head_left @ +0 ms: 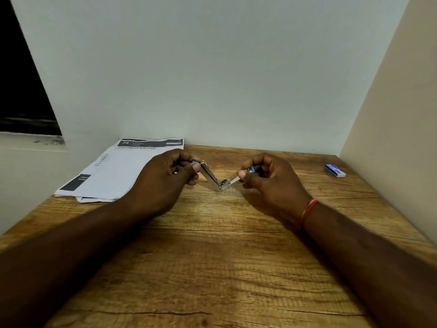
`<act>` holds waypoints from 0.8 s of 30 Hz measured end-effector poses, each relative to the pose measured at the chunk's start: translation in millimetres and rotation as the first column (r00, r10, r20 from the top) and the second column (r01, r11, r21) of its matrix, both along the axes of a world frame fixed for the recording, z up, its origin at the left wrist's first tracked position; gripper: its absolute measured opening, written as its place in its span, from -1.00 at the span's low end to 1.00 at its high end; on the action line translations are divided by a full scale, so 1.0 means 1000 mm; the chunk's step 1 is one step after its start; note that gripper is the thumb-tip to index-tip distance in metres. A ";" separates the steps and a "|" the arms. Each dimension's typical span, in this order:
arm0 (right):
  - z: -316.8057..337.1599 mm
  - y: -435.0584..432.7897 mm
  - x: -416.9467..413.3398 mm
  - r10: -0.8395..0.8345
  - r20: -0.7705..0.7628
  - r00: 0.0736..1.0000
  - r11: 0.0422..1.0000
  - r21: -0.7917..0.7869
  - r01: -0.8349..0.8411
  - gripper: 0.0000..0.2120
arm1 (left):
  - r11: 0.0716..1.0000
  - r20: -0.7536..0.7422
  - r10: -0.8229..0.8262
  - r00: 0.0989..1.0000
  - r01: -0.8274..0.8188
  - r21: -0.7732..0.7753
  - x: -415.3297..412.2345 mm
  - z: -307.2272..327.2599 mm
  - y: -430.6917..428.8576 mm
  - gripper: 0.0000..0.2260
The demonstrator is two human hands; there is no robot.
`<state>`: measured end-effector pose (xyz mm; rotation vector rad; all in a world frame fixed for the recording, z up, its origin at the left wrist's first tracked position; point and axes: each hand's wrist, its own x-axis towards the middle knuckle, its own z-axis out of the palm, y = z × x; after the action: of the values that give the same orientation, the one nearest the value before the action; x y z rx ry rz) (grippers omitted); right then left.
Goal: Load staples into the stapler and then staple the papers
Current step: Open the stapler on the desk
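We see a wooden table (212,268) set into a corner: pale wall (212,67) behind, cream wall (402,114) at right, dark window (21,91) over a dusty sill (30,142) at left.

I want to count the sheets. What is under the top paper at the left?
Under the top paper, edges of more sheets stick out at its near corner. The number is hidden; they lie on the table.
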<state>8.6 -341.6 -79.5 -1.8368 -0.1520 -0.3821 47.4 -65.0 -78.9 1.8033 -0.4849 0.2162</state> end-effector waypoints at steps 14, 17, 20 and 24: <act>0.002 0.020 -0.016 0.065 0.072 0.995 0.936 -0.351 -0.035 -0.74 | 0.999 0.089 -0.039 0.995 0.037 0.025 -0.010 0.003 -0.006 -0.85; 0.003 0.029 -0.021 0.129 0.120 0.984 0.953 -0.289 -0.090 -0.82 | 0.997 0.134 -0.077 0.988 0.076 0.008 -0.016 0.005 -0.010 -0.81; 0.005 0.032 -0.021 0.130 0.155 0.979 0.959 -0.269 -0.085 -0.86 | 0.993 0.200 -0.117 0.973 0.112 0.038 -0.021 0.007 -0.011 -0.85; 0.007 0.031 -0.022 0.129 0.189 0.974 0.961 -0.268 -0.075 -0.87 | 0.990 0.237 -0.138 0.962 0.137 0.024 -0.025 0.008 -0.013 -0.82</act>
<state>-13.1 -311.1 -72.6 -2.0340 -0.4565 -0.4969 22.3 -77.9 -70.7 1.7510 -0.7798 0.3372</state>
